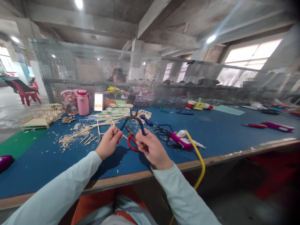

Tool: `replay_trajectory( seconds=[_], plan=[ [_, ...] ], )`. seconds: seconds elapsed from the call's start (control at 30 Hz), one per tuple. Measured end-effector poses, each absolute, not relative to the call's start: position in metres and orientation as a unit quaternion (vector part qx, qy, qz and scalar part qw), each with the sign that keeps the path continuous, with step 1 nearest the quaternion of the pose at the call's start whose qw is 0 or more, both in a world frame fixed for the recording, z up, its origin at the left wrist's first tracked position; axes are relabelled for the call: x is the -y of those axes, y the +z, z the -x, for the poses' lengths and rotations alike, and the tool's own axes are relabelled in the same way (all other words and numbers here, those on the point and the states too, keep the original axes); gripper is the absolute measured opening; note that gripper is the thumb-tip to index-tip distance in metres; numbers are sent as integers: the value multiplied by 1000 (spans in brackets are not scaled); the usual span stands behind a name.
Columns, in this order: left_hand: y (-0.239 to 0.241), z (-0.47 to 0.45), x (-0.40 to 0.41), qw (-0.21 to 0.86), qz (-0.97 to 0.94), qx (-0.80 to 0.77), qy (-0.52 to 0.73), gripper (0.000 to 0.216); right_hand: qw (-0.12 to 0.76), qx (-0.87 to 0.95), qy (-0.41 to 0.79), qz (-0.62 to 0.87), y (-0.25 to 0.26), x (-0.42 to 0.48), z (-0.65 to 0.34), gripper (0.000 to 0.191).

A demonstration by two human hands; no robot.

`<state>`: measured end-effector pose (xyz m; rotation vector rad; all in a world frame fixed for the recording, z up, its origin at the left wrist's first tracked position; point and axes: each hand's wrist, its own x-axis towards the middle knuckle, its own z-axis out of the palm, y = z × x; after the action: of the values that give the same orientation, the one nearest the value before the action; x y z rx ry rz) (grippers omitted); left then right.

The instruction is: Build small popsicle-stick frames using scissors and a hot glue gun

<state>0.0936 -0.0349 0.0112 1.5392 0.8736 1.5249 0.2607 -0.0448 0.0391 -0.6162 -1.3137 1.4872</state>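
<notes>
My right hand (151, 148) grips the blue handles of a pair of cutting pliers (133, 120), jaws pointing up and away from me. My left hand (109, 142) pinches a thin wooden stick (113, 124) just left of the pliers and touches one blue handle. Below the hands, red-handled pliers (131, 142) lie on the blue table mat (211, 131). Loose sticks and wood chips (75, 136) are scattered to the left of my left hand.
A purple glue gun (181, 139) with a yellow cord (199, 159) lies right of my hands beside a black cable. Stick-built frames (38, 118), a pink bottle (83, 101) and a clear jar stand far left. Behind a mesh screen (93, 72) a person sits.
</notes>
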Motion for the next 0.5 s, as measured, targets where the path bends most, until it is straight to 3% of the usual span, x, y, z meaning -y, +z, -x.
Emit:
replay_trajectory(
  seconds=[0.07,0.3,0.4,0.5],
  plan=[
    [13,-93,37,395,-601,-331,612,38,537,543,607,220,32,46,-252,23],
    [15,-95,41,416,-650,-341,537,27,438,622,633,143,30,30,-234,62],
    [15,-87,36,365,-640,-395,549,28,442,675,559,191,34,15,-242,70],
    [13,-79,30,335,-628,-427,558,37,411,769,392,292,38,6,-252,71]
  ],
)
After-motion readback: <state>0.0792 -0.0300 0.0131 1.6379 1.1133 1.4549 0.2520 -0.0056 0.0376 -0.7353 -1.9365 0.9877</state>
